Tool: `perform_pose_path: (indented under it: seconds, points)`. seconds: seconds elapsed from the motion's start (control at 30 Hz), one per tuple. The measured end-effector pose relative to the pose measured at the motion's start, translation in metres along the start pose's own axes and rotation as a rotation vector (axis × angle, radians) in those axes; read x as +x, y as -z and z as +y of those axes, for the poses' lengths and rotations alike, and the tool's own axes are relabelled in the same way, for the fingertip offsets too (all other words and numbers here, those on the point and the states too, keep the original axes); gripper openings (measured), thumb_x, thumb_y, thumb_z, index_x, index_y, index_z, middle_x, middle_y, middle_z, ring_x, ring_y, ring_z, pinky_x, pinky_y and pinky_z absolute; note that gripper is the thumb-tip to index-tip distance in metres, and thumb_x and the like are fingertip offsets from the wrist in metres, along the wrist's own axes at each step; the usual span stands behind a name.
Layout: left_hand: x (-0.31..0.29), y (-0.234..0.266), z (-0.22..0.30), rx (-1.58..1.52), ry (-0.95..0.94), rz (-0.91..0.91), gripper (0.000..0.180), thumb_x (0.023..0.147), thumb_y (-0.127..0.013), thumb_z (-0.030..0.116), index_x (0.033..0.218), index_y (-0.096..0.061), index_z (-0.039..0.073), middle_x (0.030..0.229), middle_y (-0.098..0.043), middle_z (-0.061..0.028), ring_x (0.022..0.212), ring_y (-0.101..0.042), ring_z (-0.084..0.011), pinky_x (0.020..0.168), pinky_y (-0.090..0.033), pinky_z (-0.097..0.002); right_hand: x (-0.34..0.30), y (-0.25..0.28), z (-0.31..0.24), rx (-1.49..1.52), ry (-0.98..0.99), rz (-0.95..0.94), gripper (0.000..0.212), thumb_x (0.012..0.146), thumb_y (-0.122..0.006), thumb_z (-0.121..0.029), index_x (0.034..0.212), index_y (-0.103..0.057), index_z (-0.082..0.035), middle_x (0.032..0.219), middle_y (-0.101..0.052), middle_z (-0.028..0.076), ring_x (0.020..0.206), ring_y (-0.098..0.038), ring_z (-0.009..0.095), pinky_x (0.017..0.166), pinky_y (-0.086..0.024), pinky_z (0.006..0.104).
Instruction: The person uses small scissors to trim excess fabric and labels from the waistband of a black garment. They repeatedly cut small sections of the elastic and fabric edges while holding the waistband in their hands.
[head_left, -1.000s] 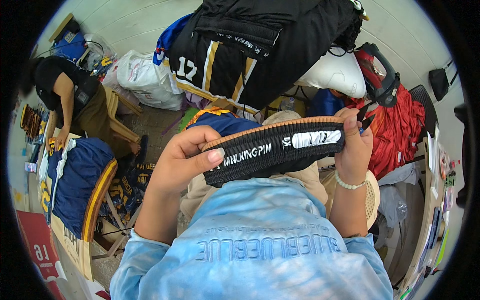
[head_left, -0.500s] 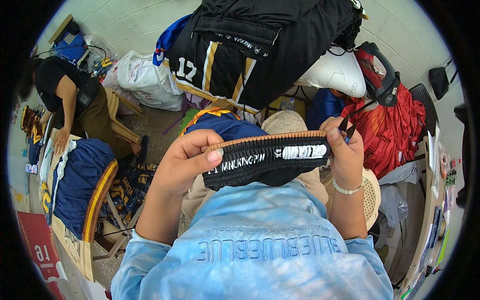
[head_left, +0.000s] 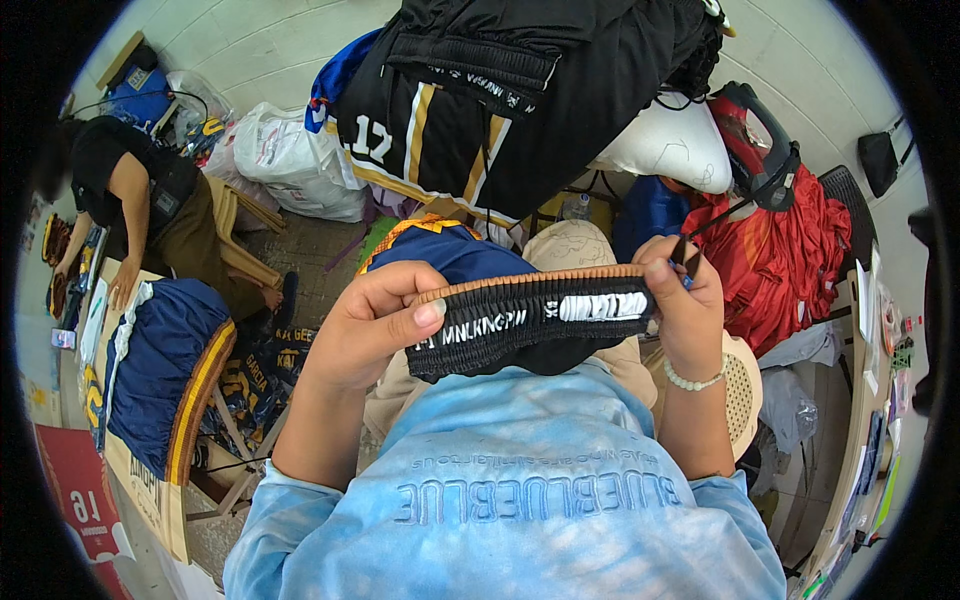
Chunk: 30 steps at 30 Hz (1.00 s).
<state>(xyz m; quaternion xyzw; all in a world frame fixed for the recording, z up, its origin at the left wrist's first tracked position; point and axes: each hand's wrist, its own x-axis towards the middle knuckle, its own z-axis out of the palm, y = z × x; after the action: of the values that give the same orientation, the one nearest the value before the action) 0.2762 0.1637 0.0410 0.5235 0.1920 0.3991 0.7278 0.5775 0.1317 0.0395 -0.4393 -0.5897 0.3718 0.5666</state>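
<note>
A pair of black shorts (head_left: 575, 358) hangs in front of my chest by its gathered elastic waistband (head_left: 490, 325), which has white lettering and a brown upper edge. My left hand (head_left: 385, 320) pinches the left end, thumb on the face of the band. At the opposite end, my right hand (head_left: 685, 310) grips the band between thumb and fingers. Small dark-bladed thread snips (head_left: 688, 257) stick up from that same hand, their handle mostly hidden by the fingers. Between both hands the band is held nearly straight, with ripples in the elastic.
Black garments (head_left: 570, 130) are heaped ahead of me. Red garments (head_left: 770, 260) lie at the right beside a white pillow-like bundle (head_left: 670, 145). Navy shorts (head_left: 165, 345) drape over a wooden table (head_left: 165, 510) at the left. Beyond it, another person (head_left: 130, 180) bends over a work surface.
My right hand has shifted slightly left, and the waistband is a little less stretched. The snips' blades have tilted. At the left, the other person's arm has moved.
</note>
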Motion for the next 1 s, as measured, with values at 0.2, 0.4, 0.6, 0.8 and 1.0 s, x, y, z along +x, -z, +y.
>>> perform_pose_path:
  seconds: [0.2,0.4,0.6,0.8,1.0]
  points:
    - [0.007,-0.014,-0.001,0.605,-0.202,-0.101,0.012,0.086,-0.070,0.011,0.089,-0.065,0.001,0.084,-0.056,-0.0027,0.083,-0.051,-0.0145,0.075,-0.040,-0.0287,0.003,-0.033,-0.029,-0.444,0.309,-0.144,0.035,0.078,-0.072,0.000,0.112,-0.063,-0.002,0.107,-0.062,0.013,0.096,-0.063,0.026,0.086,-0.051,0.0339]
    - [0.003,-0.026,0.003,0.678,-0.024,0.027,0.018,0.085,-0.073,0.016,0.089,-0.063,0.002,0.080,-0.056,-0.0013,0.076,-0.050,-0.0117,0.069,-0.040,-0.0272,0.002,-0.059,-0.024,-0.292,0.125,-0.464,0.020,0.086,-0.070,-0.013,0.100,-0.062,-0.001,0.093,-0.063,0.010,0.085,-0.060,0.020,0.075,-0.047,0.0314]
    - [0.008,-0.012,-0.009,0.616,0.065,-0.123,0.026,0.088,-0.073,0.025,0.095,-0.061,0.002,0.080,-0.057,-0.0004,0.079,-0.051,-0.0077,0.070,-0.044,-0.0264,0.000,-0.046,-0.014,-0.136,0.093,-0.203,0.016,0.084,-0.073,-0.013,0.088,-0.062,-0.001,0.082,-0.061,0.008,0.075,-0.058,0.018,0.071,-0.046,0.0285]
    - [0.014,0.001,-0.028,0.231,0.222,-0.162,0.032,0.087,-0.074,0.030,0.096,-0.061,0.002,0.089,-0.060,0.0006,0.086,-0.054,-0.0078,0.077,-0.046,-0.0257,-0.001,-0.038,-0.015,0.149,0.099,-0.006,0.012,0.090,-0.066,-0.008,0.089,-0.058,0.001,0.086,-0.058,0.004,0.083,-0.055,0.013,0.078,-0.044,0.0253]
    - [0.007,-0.003,-0.018,0.062,-0.067,-0.061,0.023,0.085,-0.074,0.013,0.094,-0.056,0.005,0.095,-0.055,-0.0011,0.087,-0.051,-0.0088,0.078,-0.043,-0.0243,0.000,-0.035,-0.007,-0.227,0.140,-0.127,0.015,0.081,-0.073,-0.006,0.089,-0.061,-0.001,0.087,-0.061,0.009,0.080,-0.059,0.020,0.074,-0.046,0.0288]
